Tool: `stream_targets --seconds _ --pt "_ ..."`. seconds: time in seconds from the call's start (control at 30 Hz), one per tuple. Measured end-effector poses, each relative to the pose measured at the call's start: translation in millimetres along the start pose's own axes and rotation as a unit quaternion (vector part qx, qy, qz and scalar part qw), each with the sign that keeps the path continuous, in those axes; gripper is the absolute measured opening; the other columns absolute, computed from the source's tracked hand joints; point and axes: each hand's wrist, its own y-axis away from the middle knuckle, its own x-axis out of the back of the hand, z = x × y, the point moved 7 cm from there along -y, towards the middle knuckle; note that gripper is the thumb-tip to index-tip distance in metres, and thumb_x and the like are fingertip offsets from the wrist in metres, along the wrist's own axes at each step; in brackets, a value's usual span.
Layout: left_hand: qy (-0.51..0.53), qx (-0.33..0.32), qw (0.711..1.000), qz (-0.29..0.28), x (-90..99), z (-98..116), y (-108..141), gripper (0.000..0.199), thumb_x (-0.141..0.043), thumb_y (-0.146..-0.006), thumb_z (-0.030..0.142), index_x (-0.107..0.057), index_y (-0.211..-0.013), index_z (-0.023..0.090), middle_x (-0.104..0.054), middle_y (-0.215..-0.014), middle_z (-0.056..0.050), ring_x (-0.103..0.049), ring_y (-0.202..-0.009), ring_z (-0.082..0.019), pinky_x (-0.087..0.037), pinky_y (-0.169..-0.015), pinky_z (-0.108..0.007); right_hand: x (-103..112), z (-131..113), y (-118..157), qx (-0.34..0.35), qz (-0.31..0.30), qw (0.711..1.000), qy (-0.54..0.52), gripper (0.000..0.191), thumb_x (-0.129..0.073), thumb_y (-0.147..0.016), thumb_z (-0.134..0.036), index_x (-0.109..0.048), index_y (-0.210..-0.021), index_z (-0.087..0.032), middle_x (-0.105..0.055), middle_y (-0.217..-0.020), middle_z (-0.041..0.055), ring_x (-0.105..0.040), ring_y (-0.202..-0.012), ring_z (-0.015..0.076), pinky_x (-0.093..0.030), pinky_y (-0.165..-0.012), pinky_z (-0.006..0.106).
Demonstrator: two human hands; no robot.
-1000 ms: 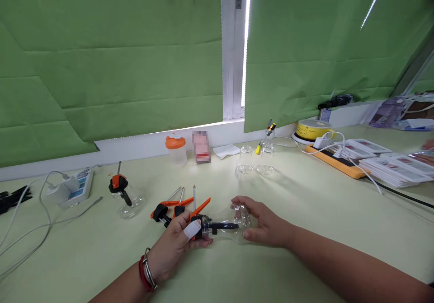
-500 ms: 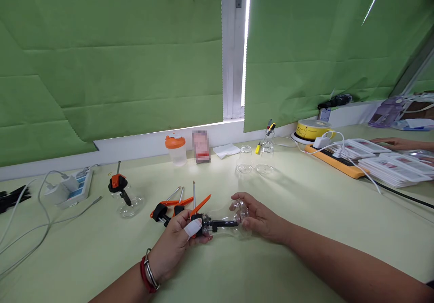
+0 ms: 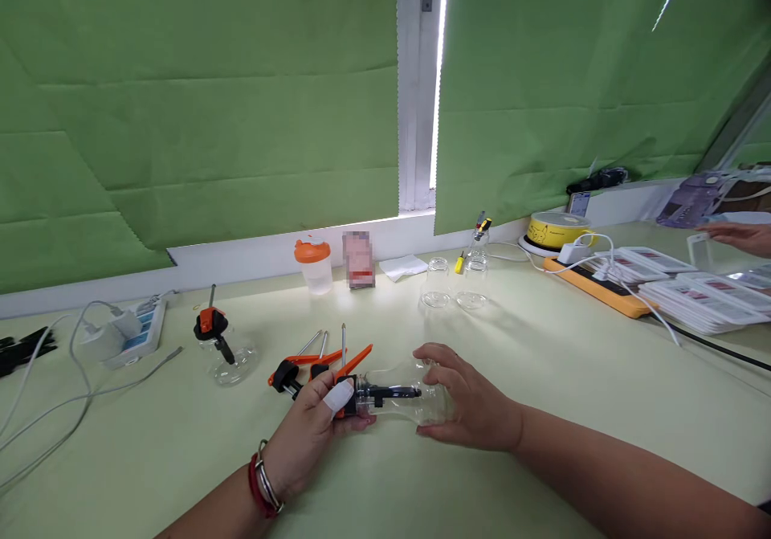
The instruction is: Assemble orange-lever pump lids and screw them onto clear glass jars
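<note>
My left hand [image 3: 319, 410], its thumb wrapped in white tape, grips a black cap [image 3: 348, 394] with an orange lever and a thin metal spout. That cap sits at the mouth of a clear bottle [image 3: 394, 374] lying on its side, and its black tube reaches inside. My right hand [image 3: 475, 402] is wrapped round the bottle's wide base. Two similar caps with orange levers [image 3: 286, 377] lie just behind my left hand, partly hidden by it. Farther left, another clear bottle [image 3: 234, 366] stands upright with such a cap [image 3: 210, 324] on it.
Two clear bottles [image 3: 436, 286] stand upside down at the back, near a yellow-handled tool [image 3: 459, 263]. An orange-lidded cup [image 3: 314, 266] is by the wall. Power strips [image 3: 144, 334] with cables lie left and right. Stacked white cards [image 3: 702, 302] and another person's hand [image 3: 744, 238] are at right.
My right hand has turned and closed more fully round the bottle's base, its back now facing up. The other person's hand has lifted a white frame-like piece.
</note>
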Motion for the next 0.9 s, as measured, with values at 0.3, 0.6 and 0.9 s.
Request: stream_targets --seconds 0.3,0.6,0.9 --pt "-0.068 0.008 0.998 -0.002 0.9 -6.4 3.5 0.038 -0.044 -0.084 0.055 -0.050 -0.082 0.018 -0.062 -0.056 -0.002 -0.053 -0.037 -0.013 -0.037 -0.039 -0.023 5.1 -11.9 -1.1 0.081 0.024 0.996 0.042 0.050 -0.067 -0.075 -0.027 -0.034 -0.112 -0.021 -0.042 -0.122 0.0158 -0.041 -0.119 0.0283 -0.047 -0.091 0.044" --pt "-0.137 0.076 0.968 0.198 15.2 -10.1 15.6 0.040 -0.043 -0.082 0.056 -0.058 -0.095 0.022 -0.047 -0.058 0.004 -0.041 -0.047 -0.011 -0.031 -0.040 -0.021 3.7 -15.6 -1.6 0.100 0.013 0.992 0.071 0.051 -0.067 -0.070 -0.027 -0.036 -0.110 -0.020 -0.044 -0.116 0.0147 -0.043 -0.113 0.0285 -0.050 -0.082 0.040" --pt "-0.256 -0.090 0.946 0.179 9.8 8.8 15.7 0.041 -0.040 -0.084 0.053 -0.066 -0.086 0.021 -0.055 -0.063 0.000 -0.053 -0.063 -0.018 -0.045 -0.056 -0.028 1.7 -12.3 0.1 0.069 -0.004 0.997 0.026 0.069 -0.070 -0.062 -0.034 -0.033 -0.118 -0.020 -0.042 -0.113 0.0143 -0.046 -0.102 0.0267 -0.049 -0.076 0.039"
